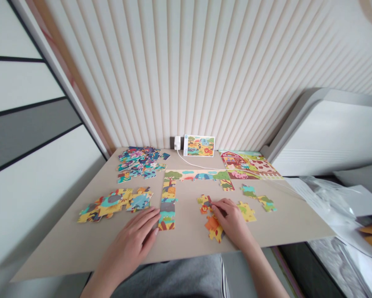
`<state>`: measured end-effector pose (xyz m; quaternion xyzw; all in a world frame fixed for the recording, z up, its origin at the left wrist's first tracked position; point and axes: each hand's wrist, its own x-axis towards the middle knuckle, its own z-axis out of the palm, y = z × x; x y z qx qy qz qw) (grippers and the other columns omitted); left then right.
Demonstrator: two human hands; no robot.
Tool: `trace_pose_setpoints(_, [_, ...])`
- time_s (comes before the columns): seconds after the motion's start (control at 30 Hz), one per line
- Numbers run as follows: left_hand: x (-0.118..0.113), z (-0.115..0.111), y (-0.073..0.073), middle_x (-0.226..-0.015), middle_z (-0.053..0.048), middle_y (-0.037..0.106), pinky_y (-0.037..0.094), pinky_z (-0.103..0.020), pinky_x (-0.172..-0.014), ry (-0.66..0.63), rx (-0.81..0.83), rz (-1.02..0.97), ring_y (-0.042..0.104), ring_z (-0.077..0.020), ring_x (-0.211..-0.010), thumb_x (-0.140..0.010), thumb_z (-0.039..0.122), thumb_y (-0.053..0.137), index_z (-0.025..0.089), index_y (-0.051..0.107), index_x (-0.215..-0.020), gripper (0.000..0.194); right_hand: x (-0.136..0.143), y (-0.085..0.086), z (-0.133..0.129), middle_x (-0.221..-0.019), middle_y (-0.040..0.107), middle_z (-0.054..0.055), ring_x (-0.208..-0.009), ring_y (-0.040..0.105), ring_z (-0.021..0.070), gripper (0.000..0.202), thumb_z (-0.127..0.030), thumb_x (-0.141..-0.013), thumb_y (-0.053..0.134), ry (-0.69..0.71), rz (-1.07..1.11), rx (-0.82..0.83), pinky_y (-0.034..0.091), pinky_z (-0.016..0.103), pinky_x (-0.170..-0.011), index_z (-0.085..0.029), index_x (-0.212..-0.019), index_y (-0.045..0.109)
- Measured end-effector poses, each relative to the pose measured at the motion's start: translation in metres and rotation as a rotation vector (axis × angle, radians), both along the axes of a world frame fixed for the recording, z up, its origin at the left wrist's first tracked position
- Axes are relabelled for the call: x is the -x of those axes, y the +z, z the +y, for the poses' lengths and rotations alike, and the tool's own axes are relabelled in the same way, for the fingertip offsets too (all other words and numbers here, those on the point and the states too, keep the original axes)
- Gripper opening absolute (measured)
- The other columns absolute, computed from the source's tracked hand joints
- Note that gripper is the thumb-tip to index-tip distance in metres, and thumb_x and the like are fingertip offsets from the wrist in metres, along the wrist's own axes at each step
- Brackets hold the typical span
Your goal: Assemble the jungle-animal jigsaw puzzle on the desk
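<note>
Grey-trousered lap [179, 277] right under the lens, and just beyond it the left hand [136, 238] lies flat on the tan surface [64, 248], fingers [150, 219] spread and relaxed, holding nothing, tips touching the bottom of the puzzle's left edge strip [167, 205]. That strip is the landmark: it runs up to meet the top border row [201, 175], so a corner of the frame is already locked in.

To the right of the strip, the right hand [232, 221] is down on a small cluster of orange and yellow pieces [212, 225], fingers curled and pressing one piece [207, 203] at the cluster's far end; whether it is pinched or only pushed, I cannot tell. Further right of the strip sit a yellow-green piece [247, 211] and two loose green ones [258, 198], apart from one another.

Left of the strip lies a joined patch [114, 203], and beyond it a heap of blue pieces [140, 162]. Above the top row the reference picture [198, 145] leans on the ribbed wall, a white plug and cable [177, 142] beside it, and a finished farm puzzle [250, 164] sits to the right.

To seat this piece well, I'd say: keep it flat, slide rather than lift, match the lion colours against the reference picture, press the tab straight down, and let the idle left hand steady the strip so it doesn't skew
</note>
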<state>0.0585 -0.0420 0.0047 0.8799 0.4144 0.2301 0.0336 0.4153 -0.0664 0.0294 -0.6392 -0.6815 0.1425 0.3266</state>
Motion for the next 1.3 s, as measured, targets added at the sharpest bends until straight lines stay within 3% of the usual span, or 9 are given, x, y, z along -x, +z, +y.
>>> trace_pose_setpoints(0.23, [0.0, 0.0, 0.0, -0.15, -0.005, 0.06, 0.051, -0.045, -0.116, -0.002, 0.006, -0.002, 0.054, -0.0279, -0.141, -0.102, 0.035, 0.056, 0.027, 0.061, -0.144, 0.043, -0.002, -0.001, -0.02, -0.107, 0.073, 0.009, -0.1, 0.067, 0.0256, 0.032, -0.039, -0.104, 0.049, -0.031, -0.005, 0.001, 0.054, 0.041, -0.093, -0.026, -0.115, 0.076])
trace_pose_setpoints(0.33, [-0.001, -0.001, 0.001, -0.151, -0.005, 0.059, 0.05, -0.046, -0.117, 0.0, 0.019, 0.001, 0.054, -0.0277, -0.142, -0.103, 0.035, 0.056, 0.028, 0.059, -0.146, 0.044, -0.005, -0.006, -0.041, -0.12, 0.07, 0.009, -0.111, 0.065, 0.0284, 0.035, -0.043, -0.1, 0.059, -0.032, -0.093, 0.03, 0.051, 0.047, -0.101, -0.029, -0.13, 0.07])
trace_pose_setpoints(0.43, [-0.001, 0.0, 0.001, -0.15, -0.004, 0.06, 0.05, -0.046, -0.117, 0.002, 0.02, -0.01, 0.054, -0.0278, -0.141, -0.103, 0.037, 0.056, 0.028, 0.06, -0.145, 0.043, -0.005, -0.01, -0.06, -0.132, 0.066, 0.008, -0.12, 0.061, 0.0312, 0.054, -0.043, -0.092, 0.069, -0.007, -0.185, 0.023, 0.048, 0.052, -0.107, -0.034, -0.144, 0.059])
trace_pose_setpoints(0.53, [0.0, 0.0, 0.0, -0.149, -0.005, 0.061, 0.051, -0.047, -0.117, 0.003, 0.012, -0.005, 0.055, -0.0285, -0.141, -0.103, 0.038, 0.056, 0.028, 0.061, -0.144, 0.043, 0.0, -0.011, -0.069, -0.132, 0.065, 0.008, -0.121, 0.061, 0.031, 0.053, -0.037, -0.093, 0.068, -0.001, -0.195, 0.027, 0.05, 0.051, -0.104, -0.035, -0.144, 0.059])
trace_pose_setpoints(0.77, [0.0, 0.0, -0.002, -0.153, -0.005, 0.057, 0.05, -0.047, -0.118, -0.002, 0.012, 0.041, 0.051, -0.0273, -0.144, -0.104, 0.035, 0.055, 0.027, 0.058, -0.146, 0.043, 0.02, -0.019, -0.065, -0.13, 0.062, 0.009, -0.117, 0.061, 0.031, 0.049, -0.034, -0.093, 0.065, -0.095, -0.142, -0.054, 0.054, 0.049, -0.1, -0.035, -0.142, 0.059])
trace_pose_setpoints(1.03, [0.001, 0.0, -0.004, -0.153, -0.004, 0.056, 0.049, -0.047, -0.119, -0.006, 0.028, 0.029, 0.05, -0.0272, -0.144, -0.103, 0.034, 0.055, 0.027, 0.057, -0.146, 0.043, 0.033, -0.018, -0.059, -0.127, 0.062, 0.009, -0.112, 0.063, 0.0321, 0.041, -0.042, -0.095, 0.064, -0.192, -0.181, -0.08, 0.054, 0.052, -0.096, -0.036, -0.136, 0.062])
trace_pose_setpoints(1.3, [-0.001, 0.0, -0.001, -0.151, -0.005, 0.059, 0.05, -0.047, -0.117, -0.005, 0.03, -0.011, 0.053, -0.0284, -0.142, -0.102, 0.034, 0.056, 0.028, 0.059, -0.145, 0.043, 0.035, -0.019, -0.059, -0.128, 0.063, 0.01, -0.112, 0.064, 0.0311, 0.033, -0.048, -0.096, 0.064, -0.173, -0.244, -0.082, 0.053, 0.049, -0.094, -0.034, -0.126, 0.068])
